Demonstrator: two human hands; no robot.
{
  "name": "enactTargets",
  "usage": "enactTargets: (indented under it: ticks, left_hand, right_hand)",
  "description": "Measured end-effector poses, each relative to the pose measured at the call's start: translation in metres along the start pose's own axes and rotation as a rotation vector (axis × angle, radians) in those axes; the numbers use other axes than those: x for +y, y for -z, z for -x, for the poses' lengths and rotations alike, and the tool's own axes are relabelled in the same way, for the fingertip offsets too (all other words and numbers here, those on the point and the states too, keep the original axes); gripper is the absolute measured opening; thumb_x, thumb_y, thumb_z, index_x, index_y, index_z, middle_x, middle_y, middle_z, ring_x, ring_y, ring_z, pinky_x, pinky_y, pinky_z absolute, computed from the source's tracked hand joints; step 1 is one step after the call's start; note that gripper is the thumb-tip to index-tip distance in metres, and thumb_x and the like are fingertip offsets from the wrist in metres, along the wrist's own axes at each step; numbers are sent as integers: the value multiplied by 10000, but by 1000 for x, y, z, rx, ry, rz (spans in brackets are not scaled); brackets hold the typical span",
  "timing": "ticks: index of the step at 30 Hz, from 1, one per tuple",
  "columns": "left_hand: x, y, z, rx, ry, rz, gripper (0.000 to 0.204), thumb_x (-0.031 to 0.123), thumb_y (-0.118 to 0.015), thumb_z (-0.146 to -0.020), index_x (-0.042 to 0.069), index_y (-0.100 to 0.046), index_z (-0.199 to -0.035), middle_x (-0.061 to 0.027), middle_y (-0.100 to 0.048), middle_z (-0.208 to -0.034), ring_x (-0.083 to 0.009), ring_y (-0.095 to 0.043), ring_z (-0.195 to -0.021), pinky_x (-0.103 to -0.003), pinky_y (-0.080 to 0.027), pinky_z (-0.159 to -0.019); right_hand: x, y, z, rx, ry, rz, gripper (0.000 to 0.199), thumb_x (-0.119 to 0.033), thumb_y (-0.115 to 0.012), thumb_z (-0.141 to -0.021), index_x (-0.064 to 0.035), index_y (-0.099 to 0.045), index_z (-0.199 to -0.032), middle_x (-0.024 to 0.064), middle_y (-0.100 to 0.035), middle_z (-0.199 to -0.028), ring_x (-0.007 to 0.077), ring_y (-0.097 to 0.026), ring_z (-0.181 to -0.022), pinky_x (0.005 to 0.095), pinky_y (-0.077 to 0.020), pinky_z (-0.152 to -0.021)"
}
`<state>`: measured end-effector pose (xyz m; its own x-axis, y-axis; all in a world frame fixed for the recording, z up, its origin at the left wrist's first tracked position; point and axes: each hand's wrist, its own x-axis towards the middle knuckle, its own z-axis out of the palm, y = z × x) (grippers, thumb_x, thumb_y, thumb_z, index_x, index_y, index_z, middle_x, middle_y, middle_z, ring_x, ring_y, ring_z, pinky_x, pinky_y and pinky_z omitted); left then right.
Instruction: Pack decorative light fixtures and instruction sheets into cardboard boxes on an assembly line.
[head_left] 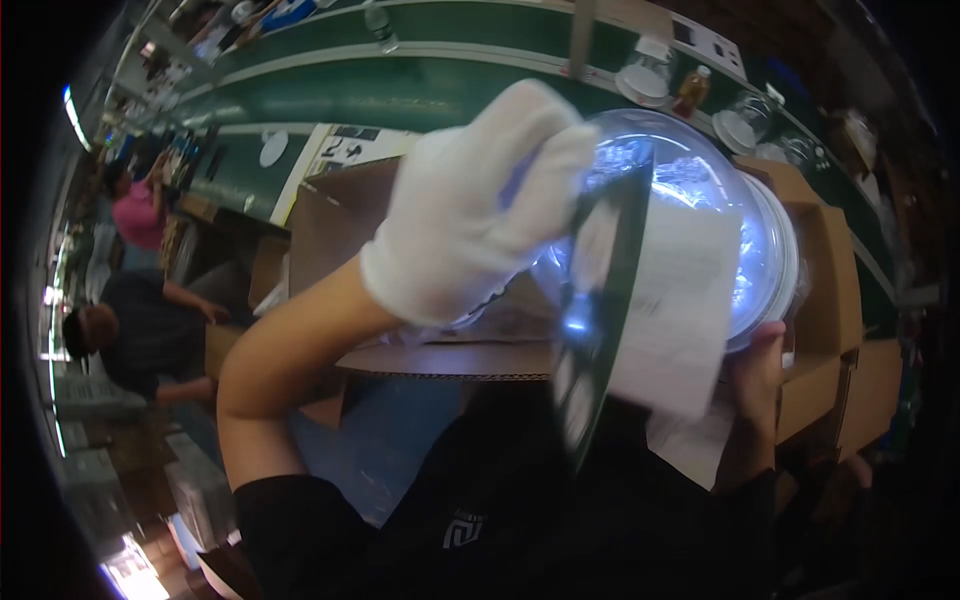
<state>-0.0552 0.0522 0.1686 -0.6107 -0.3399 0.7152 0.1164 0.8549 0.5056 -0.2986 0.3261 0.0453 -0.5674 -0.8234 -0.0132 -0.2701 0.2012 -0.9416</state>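
My left hand (480,205), in a white glove, is raised in front of me with its fingers closed around the edge of a leaflet (600,310). The leaflet is dark with pictures on one side and is blurred. A white paper sheet (680,310) hangs beside it. Behind them is a round clear lamp (735,185), glowing bluish white, with crinkled shiny material inside and a white rim. My right hand (757,375) grips the lamp's lower right edge from below, its thumb up against the rim. Most of its fingers are hidden.
An open cardboard box (345,210) lies under my hands, its flaps (820,400) spread at the right. Beyond runs a green bench (330,90) with a clear bottle (380,25), an amber bottle (692,90) and more clear domes (745,120). Two people (140,330) are at the left.
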Motion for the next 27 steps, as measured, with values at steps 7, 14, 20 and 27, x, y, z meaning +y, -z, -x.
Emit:
enactTargets:
  ticks: [7,14,20,27]
  left_hand:
    - [-20,-43,18,-85,284,74,176,177,-619,-986,49,-584,-870,-51,-572,-663,-116,-565,-577,-283,-477,-560]
    - [-48,-65,50,-233,146,-192,174,205,-647,-947,82,-538,-888,-121,-611,-658,-337,-635,-595,-387,-511,-519]
    - [-49,-63,80,-520,196,-313,170,224,-610,-951,76,-546,-897,-137,-621,-689,-343,-641,-628,-434,-526,-563]
    - [-32,-69,105,-722,-141,-471,200,226,-679,-876,115,-535,-793,-58,-592,-659,-222,-619,-563,-357,-507,-491]
  right_hand:
    - [-62,13,-32,-428,230,711,509,-421,-464,-992,20,-569,-1222,259,-629,-1131,462,-593,-1027,475,-479,-888]
    - [-75,17,-42,-698,82,827,514,-331,-538,-962,11,-526,-1345,256,-629,-1204,437,-596,-1091,468,-475,-930]
    - [-78,-17,-119,-876,336,1036,364,-305,-509,-1005,-38,-620,-1226,214,-678,-1131,407,-635,-1043,477,-504,-913]
    - [44,-150,-201,-1349,223,1378,366,-35,-628,-721,-19,-730,-1072,199,-683,-1177,309,-670,-1052,439,-539,-831]
